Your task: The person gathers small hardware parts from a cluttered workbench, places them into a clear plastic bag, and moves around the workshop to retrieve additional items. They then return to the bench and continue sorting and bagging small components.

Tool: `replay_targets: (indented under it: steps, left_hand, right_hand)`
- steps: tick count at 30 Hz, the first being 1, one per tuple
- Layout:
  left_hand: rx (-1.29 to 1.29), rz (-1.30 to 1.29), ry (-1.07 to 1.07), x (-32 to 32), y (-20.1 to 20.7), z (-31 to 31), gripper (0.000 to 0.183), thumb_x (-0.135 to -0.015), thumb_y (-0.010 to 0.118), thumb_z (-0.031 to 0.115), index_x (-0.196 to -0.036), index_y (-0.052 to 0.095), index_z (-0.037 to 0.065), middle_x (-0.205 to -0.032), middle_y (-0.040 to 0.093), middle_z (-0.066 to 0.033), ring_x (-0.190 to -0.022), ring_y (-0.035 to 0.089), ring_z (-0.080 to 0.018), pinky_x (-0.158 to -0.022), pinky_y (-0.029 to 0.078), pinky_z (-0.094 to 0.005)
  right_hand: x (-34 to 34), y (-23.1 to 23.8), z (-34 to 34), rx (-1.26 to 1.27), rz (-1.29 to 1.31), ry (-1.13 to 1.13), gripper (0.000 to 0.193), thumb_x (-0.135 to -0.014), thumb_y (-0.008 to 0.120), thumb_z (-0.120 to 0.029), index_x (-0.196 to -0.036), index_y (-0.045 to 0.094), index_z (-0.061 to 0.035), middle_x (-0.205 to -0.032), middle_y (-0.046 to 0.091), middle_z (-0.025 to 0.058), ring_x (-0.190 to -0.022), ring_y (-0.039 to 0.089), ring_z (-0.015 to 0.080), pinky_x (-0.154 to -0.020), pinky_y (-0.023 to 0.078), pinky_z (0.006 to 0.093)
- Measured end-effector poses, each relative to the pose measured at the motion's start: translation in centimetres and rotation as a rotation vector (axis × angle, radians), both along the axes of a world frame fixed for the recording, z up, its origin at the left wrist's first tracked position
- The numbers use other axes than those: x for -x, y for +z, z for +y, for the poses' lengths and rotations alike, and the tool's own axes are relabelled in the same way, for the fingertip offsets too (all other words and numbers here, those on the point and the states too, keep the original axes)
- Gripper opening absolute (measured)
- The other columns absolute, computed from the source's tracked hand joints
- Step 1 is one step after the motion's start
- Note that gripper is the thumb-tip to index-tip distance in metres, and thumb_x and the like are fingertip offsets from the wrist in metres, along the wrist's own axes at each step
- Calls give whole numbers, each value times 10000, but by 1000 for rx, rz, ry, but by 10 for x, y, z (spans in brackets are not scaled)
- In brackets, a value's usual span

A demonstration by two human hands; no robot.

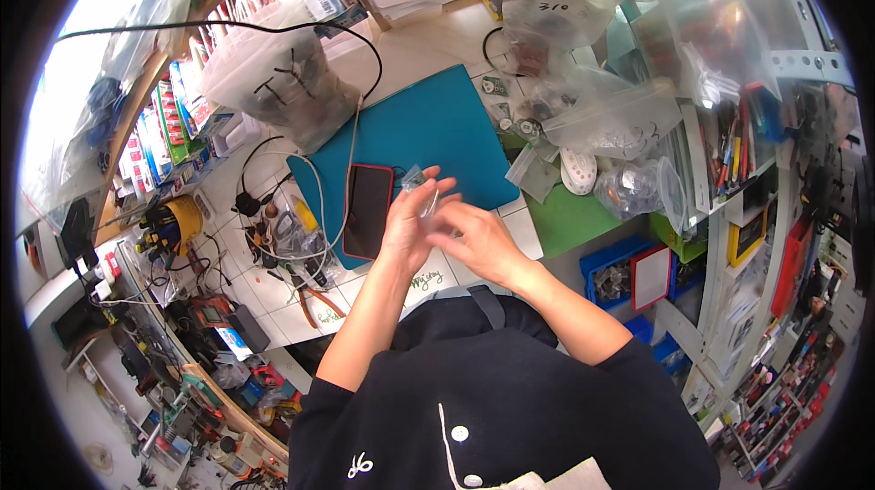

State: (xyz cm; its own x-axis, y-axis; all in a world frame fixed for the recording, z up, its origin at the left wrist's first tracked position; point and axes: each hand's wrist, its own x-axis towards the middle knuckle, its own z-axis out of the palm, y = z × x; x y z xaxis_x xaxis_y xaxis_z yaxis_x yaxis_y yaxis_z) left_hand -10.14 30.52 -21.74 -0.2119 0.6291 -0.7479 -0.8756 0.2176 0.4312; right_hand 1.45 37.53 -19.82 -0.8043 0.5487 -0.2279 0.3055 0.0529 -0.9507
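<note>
a small clear plastic piece (413, 177) is held in the loosely curled fingers of the left hand (408, 222), above the teal mat (442, 130). it is judged light, thin and perhaps slippery, best pinched by an edge. the left hand is raised, fingertips pointing away from the body; the right hand (483, 240) is angled in beside it, fingers bent and blurred, so whether anything is gripped there cannot be told.

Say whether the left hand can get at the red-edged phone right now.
Probably yes: the phone lies just left of the left hand, its screen uncovered, though that hand seems occupied with a clear plastic piece.
</note>
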Motion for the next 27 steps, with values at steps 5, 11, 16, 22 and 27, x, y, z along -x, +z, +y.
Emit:
replay_targets:
  steps: [5,11,16,22,27]
  left_hand:
    - [-28,-163,117,23,-3,-9,422,-791,525,201,-1182,443,66,-1121,532,-126,-1003,520,-238,-890,402,-405]
    - [-197,-207,96,25,-8,-1,548,-788,497,136,-1302,309,121,-1294,381,-137,-1138,421,-278,-962,324,-438]
    - [-176,-398,234,28,-15,9,453,-823,509,187,-1239,377,66,-1279,400,-138,-1131,437,-295,-963,340,-469]
    - [-249,-409,209,34,-23,16,461,-850,489,250,-1251,364,61,-1283,396,-139,-1143,427,-288,-956,354,-444]
    - [-57,-88,-23,35,-35,8,429,-829,471,87,-1239,367,20,-1238,446,-142,-1096,470,-240,-917,375,-340]
  right_hand:
    - [3,-32,73,-81,-73,-422,174,-795,576,-162,-849,590,3,-774,599,122,-684,586,207,-612,453,313]
    - [36,-87,113,-466,-696,-250,234,-804,546,-230,-935,552,-36,-954,547,122,-844,547,325,-717,434,388]
    - [29,-86,100,-560,-491,-407,189,-829,518,-237,-860,516,-51,-922,523,89,-791,548,322,-667,431,413]
    - [21,-81,101,-518,-417,-494,155,-837,507,-199,-875,508,-49,-875,563,104,-793,557,309,-664,422,405]
    - [15,-98,111,-306,-377,-429,258,-781,577,-197,-990,546,-49,-860,564,107,-796,559,260,-696,433,356]
